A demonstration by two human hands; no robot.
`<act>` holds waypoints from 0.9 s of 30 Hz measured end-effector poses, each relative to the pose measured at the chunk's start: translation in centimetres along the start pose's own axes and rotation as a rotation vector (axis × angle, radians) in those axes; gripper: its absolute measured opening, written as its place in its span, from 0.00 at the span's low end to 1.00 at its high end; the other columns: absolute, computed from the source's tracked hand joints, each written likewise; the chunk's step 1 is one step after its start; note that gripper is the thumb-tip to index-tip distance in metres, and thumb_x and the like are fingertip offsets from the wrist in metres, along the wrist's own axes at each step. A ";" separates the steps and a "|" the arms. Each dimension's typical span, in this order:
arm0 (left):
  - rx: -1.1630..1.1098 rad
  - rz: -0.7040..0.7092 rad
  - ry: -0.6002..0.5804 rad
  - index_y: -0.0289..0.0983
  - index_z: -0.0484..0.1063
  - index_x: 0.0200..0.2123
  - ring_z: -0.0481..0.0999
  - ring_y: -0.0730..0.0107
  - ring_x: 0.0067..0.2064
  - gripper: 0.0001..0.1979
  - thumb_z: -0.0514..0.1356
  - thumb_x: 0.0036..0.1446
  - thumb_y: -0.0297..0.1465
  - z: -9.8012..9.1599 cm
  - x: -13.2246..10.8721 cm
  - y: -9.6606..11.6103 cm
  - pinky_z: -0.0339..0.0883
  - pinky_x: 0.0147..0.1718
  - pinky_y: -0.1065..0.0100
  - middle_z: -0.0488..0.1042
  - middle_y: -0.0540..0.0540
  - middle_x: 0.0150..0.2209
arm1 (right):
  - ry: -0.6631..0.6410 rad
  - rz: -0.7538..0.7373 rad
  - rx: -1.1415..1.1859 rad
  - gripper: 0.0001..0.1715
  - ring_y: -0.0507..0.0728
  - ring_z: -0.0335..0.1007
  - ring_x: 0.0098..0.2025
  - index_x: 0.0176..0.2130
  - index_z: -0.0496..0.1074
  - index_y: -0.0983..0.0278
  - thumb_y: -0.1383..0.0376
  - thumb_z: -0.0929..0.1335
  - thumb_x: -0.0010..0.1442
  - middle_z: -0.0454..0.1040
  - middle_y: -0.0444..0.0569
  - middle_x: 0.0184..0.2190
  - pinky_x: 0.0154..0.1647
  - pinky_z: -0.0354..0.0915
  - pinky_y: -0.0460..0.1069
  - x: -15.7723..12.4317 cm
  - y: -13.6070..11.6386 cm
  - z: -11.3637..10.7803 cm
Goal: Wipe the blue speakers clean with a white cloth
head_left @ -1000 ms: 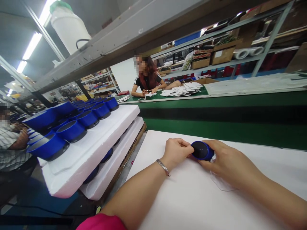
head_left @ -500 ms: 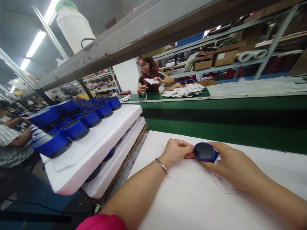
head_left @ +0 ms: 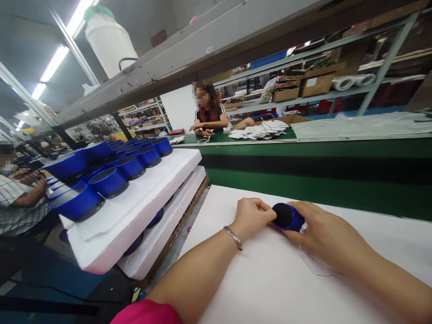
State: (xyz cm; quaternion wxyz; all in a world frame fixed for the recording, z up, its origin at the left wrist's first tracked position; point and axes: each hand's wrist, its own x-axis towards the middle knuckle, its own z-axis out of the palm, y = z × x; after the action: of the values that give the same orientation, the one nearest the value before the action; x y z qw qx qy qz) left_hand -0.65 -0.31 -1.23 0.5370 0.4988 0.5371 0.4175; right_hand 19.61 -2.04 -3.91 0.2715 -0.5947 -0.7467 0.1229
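A small blue round speaker [head_left: 284, 216] with a black mesh face is tilted toward me over the white work surface. My right hand [head_left: 324, 229] is closed around its right side, with thumb and fingers on the blue body. Crumpled clear plastic [head_left: 317, 263] shows beneath that hand, partly hidden by it. At the left rim of the speaker, my left hand [head_left: 254, 216] is closed in a pinch, its fingertips against the edge. Whether anything thin sits in that pinch I cannot make out.
To the left, stacked white foam trays [head_left: 141, 189] hold several blue speakers [head_left: 110, 182]. A green conveyor [head_left: 320, 166] runs beyond the white surface [head_left: 249, 279]. Across it sits a person [head_left: 211, 112] beside a pile of white cards [head_left: 261, 130]. A metal shelf beam [head_left: 162, 67] crosses overhead.
The speaker has tilted and turned, showing more of its blue side, and its face looks darker. My left fingertips have shifted slightly right. The person opposite has lowered their hands; the white cards they held are gone.
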 end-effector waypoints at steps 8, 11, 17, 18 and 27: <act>-0.120 0.067 0.042 0.36 0.71 0.24 0.73 0.74 0.28 0.13 0.72 0.54 0.27 -0.7 0.3 0.3 0.69 0.33 0.70 0.76 0.51 0.25 | -0.178 0.090 0.238 0.29 0.68 0.83 0.45 0.54 0.81 0.55 0.48 0.74 0.55 0.85 0.50 0.48 0.39 0.78 0.56 0.0 0.4 -0.9; -0.151 0.135 -0.036 0.35 0.73 0.27 0.74 0.74 0.32 0.16 0.78 0.50 0.33 -0.9 0.0 0.4 0.70 0.37 0.69 0.78 0.50 0.29 | -0.340 0.024 0.390 0.29 0.67 0.82 0.51 0.54 0.81 0.56 0.50 0.74 0.55 0.84 0.49 0.51 0.49 0.79 0.55 0.0 -0.2 -1.5; 0.031 0.308 -0.354 0.37 0.84 0.50 0.78 0.66 0.47 0.24 0.79 0.48 0.30 -1.0 -0.5 0.1 0.72 0.49 0.67 0.82 0.41 0.53 | -0.336 0.098 0.446 0.39 0.65 0.83 0.46 0.63 0.70 0.56 0.53 0.72 0.54 0.82 0.55 0.56 0.43 0.78 0.54 0.2 -0.2 -1.6; 0.073 0.324 -0.322 0.38 0.84 0.51 0.78 0.64 0.49 0.26 0.80 0.47 0.30 -1.0 -0.5 0.1 0.72 0.50 0.66 0.81 0.40 0.55 | -0.301 0.123 0.383 0.39 0.65 0.83 0.46 0.63 0.69 0.55 0.51 0.72 0.54 0.82 0.55 0.57 0.41 0.78 0.54 0.2 -0.3 -1.5; 0.023 0.170 -0.185 0.34 0.80 0.26 0.78 0.69 0.37 0.09 0.69 0.57 0.32 -1.0 -0.2 0.5 0.74 0.42 0.67 0.80 0.44 0.35 | -0.179 0.045 0.099 0.24 0.61 0.77 0.29 0.46 0.79 0.53 0.48 0.75 0.51 0.81 0.44 0.31 0.28 0.69 0.52 -0.6 -2.1 -0.5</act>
State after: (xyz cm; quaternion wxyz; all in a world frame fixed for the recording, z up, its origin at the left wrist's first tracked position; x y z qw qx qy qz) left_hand -1.66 -0.31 -0.60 0.5410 0.5850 0.4461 0.4074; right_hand 18.21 -3.26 -2.58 0.2301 -0.5837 -0.7474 0.2185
